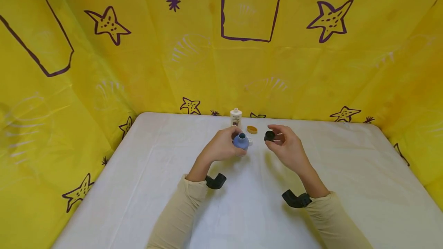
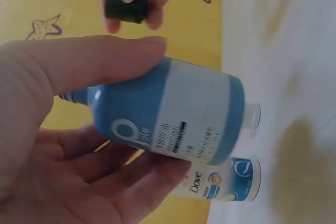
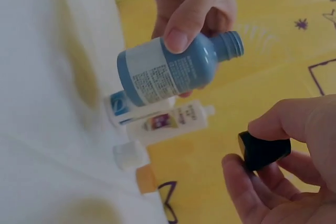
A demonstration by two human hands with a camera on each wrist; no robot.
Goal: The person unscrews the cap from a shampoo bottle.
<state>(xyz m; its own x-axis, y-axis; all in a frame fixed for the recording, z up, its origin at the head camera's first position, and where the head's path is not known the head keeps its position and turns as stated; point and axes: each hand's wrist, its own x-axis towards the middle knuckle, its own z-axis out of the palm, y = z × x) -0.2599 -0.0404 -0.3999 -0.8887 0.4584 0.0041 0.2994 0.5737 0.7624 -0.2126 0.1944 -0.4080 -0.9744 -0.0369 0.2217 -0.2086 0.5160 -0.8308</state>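
Observation:
My left hand (image 1: 221,144) grips a blue bottle (image 1: 241,143) with a pale label, thumb on one side and fingers on the other. The bottle is uncapped; its threaded neck (image 3: 230,45) shows in the right wrist view, and its mouth points up in the head view. To the right, my right hand (image 1: 288,149) pinches a black cap (image 1: 269,136) between thumb and fingers. Cap and bottle are apart, both held above the table. Behind the blue bottle, in the left wrist view, stands a white and blue Dove bottle (image 2: 215,182).
A white bottle (image 1: 236,117) with a narrow nozzle stands near the far edge of the white-covered table (image 1: 166,145). An orange lid (image 1: 252,130) lies beside it, and a white cap (image 3: 130,156) is close by. Yellow patterned cloth (image 1: 194,64) hangs behind the table and at its sides.

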